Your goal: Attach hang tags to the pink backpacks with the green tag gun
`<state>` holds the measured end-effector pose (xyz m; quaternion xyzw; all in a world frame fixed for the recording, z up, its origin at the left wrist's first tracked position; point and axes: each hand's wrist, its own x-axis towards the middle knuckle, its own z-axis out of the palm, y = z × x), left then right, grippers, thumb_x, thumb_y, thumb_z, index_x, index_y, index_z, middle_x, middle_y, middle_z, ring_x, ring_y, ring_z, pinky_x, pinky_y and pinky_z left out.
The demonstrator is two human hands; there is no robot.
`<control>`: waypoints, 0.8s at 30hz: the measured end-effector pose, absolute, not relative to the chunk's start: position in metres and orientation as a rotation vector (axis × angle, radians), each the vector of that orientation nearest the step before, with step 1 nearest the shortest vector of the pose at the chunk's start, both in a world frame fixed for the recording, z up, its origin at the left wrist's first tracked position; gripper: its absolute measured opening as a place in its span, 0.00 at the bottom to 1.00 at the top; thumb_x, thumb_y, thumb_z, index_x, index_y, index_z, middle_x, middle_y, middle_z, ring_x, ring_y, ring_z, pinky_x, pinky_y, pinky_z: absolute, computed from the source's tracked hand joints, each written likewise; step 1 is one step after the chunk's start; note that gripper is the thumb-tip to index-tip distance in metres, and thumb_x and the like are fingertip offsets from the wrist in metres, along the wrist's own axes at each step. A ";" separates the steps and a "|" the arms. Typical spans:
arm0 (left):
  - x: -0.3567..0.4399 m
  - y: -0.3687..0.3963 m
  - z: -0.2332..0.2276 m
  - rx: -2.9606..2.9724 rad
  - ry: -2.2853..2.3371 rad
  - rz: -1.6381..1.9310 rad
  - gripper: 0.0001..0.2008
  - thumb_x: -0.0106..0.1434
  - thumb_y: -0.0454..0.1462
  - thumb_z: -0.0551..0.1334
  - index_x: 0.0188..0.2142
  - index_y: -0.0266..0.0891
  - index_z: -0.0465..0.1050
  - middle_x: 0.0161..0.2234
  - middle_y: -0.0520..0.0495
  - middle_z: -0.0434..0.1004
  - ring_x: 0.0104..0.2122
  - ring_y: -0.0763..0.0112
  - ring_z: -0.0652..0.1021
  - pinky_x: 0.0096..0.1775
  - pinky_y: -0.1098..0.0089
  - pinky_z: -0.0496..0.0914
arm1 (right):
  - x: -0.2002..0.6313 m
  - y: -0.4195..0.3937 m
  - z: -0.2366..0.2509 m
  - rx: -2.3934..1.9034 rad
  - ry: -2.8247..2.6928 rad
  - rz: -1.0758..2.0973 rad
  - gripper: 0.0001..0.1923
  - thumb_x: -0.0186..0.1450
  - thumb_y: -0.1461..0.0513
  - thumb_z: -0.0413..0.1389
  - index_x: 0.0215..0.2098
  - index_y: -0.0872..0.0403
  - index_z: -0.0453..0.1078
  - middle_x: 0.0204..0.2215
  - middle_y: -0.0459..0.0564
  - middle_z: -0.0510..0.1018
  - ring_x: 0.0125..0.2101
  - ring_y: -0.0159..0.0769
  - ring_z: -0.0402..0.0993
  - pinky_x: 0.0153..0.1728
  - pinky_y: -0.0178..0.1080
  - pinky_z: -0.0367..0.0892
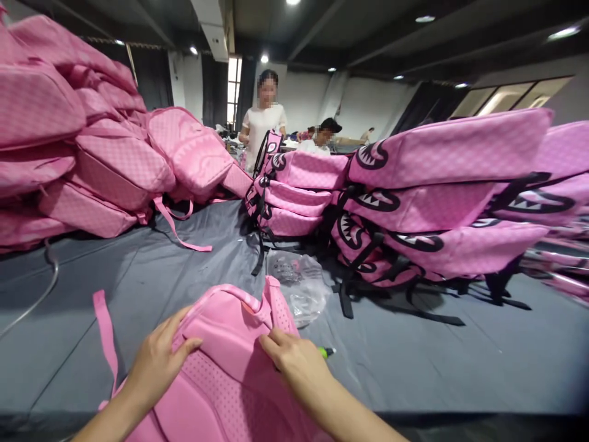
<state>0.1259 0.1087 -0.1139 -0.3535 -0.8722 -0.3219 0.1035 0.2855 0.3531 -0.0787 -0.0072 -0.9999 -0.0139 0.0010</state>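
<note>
A pink backpack (221,380) lies at the table's near edge with its padded, perforated back panel facing me. My left hand (161,356) grips its upper left edge, thumb on the panel and fingers behind. On the upper right, my right hand (292,356) pinches the fabric beside the base of a shoulder strap (279,307). A pink webbing strap (105,337) stands out at the left. Just right of my right hand, a small green-tipped tool (326,352) shows, mostly hidden. Beyond the backpack lies a clear plastic bag (299,285).
Pink backpacks (124,159) are heaped at the left of the grey-covered table (414,362). Stacked pink backpacks with black straps and shark mouths (427,196) stand at the right. A pale cable (43,294) runs along the left. Two people (264,120) are behind the table.
</note>
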 end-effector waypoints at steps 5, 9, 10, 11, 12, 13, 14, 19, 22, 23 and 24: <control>0.126 0.105 -0.110 -1.063 -2.615 -0.971 0.25 0.66 0.51 0.59 0.57 0.41 0.71 0.52 0.44 0.80 0.50 0.59 0.80 0.49 0.64 0.75 | 0.286 0.355 -0.067 0.087 -3.178 -0.318 0.11 0.68 0.69 0.51 0.44 0.52 0.72 0.39 0.53 0.77 0.33 0.37 0.75 0.24 0.34 0.61; 0.125 0.105 -0.107 -1.074 -2.619 -0.982 0.27 0.65 0.52 0.61 0.58 0.41 0.70 0.53 0.44 0.79 0.51 0.58 0.79 0.52 0.63 0.73 | 0.291 0.362 -0.068 0.055 -3.206 -0.170 0.11 0.72 0.65 0.50 0.47 0.52 0.72 0.41 0.53 0.76 0.36 0.37 0.73 0.27 0.34 0.65; 0.125 0.105 -0.106 -1.069 -2.631 -0.972 0.26 0.65 0.51 0.61 0.58 0.42 0.70 0.53 0.45 0.79 0.51 0.58 0.79 0.52 0.63 0.73 | 0.291 0.363 -0.071 0.068 -3.190 -0.163 0.11 0.72 0.66 0.49 0.47 0.52 0.72 0.41 0.54 0.75 0.37 0.38 0.72 0.29 0.35 0.66; 0.125 0.105 -0.106 -1.062 -2.639 -0.959 0.26 0.65 0.51 0.62 0.58 0.43 0.70 0.52 0.45 0.79 0.50 0.58 0.79 0.51 0.64 0.73 | 0.291 0.363 -0.073 0.101 -3.172 -0.171 0.11 0.72 0.66 0.49 0.48 0.53 0.71 0.42 0.55 0.75 0.37 0.38 0.71 0.30 0.37 0.67; 0.125 0.105 -0.106 -1.058 -2.644 -0.947 0.25 0.65 0.51 0.62 0.57 0.43 0.70 0.52 0.46 0.79 0.50 0.59 0.80 0.50 0.65 0.73 | 0.290 0.364 -0.076 0.151 -3.155 -0.186 0.12 0.71 0.67 0.49 0.48 0.53 0.71 0.43 0.55 0.75 0.38 0.39 0.70 0.31 0.38 0.67; 0.126 0.106 -0.106 -1.058 -2.645 -0.936 0.25 0.65 0.51 0.62 0.57 0.43 0.70 0.52 0.46 0.79 0.49 0.59 0.80 0.49 0.66 0.73 | 0.288 0.364 -0.078 0.208 -3.140 -0.199 0.12 0.71 0.68 0.50 0.48 0.53 0.71 0.44 0.56 0.74 0.39 0.40 0.69 0.32 0.39 0.68; 0.126 0.106 -0.106 -1.060 -2.643 -0.931 0.25 0.65 0.51 0.62 0.58 0.44 0.70 0.51 0.46 0.80 0.49 0.59 0.80 0.48 0.66 0.73 | 0.286 0.364 -0.080 0.261 -3.132 -0.207 0.12 0.70 0.68 0.50 0.48 0.53 0.72 0.44 0.56 0.74 0.39 0.40 0.68 0.33 0.39 0.68; 0.126 0.108 -0.108 -1.059 -2.628 -0.917 0.26 0.66 0.53 0.60 0.58 0.44 0.70 0.51 0.47 0.79 0.50 0.59 0.79 0.49 0.66 0.72 | 0.281 0.372 -0.091 0.422 -3.146 -0.203 0.10 0.72 0.66 0.49 0.42 0.56 0.73 0.42 0.56 0.73 0.40 0.41 0.66 0.31 0.40 0.67; 0.124 0.108 -0.111 -1.041 -2.625 -0.889 0.27 0.66 0.55 0.59 0.58 0.44 0.69 0.52 0.46 0.79 0.50 0.57 0.79 0.50 0.65 0.72 | 0.283 0.372 -0.094 0.385 -3.136 -0.180 0.12 0.72 0.66 0.48 0.45 0.58 0.72 0.46 0.57 0.74 0.42 0.43 0.66 0.35 0.42 0.70; 0.124 0.107 -0.112 -1.042 -2.630 -0.876 0.27 0.66 0.55 0.58 0.58 0.44 0.69 0.52 0.46 0.79 0.50 0.57 0.79 0.49 0.64 0.72 | 0.284 0.369 -0.094 0.324 -3.131 -0.146 0.12 0.72 0.66 0.47 0.48 0.58 0.71 0.48 0.58 0.73 0.44 0.43 0.67 0.38 0.44 0.70; 0.124 0.107 -0.111 -1.040 -2.636 -0.857 0.27 0.66 0.55 0.58 0.58 0.44 0.69 0.52 0.46 0.79 0.49 0.56 0.79 0.48 0.64 0.73 | 0.283 0.365 -0.092 0.245 -3.136 -0.091 0.13 0.72 0.67 0.46 0.50 0.58 0.70 0.50 0.58 0.72 0.45 0.43 0.67 0.39 0.44 0.71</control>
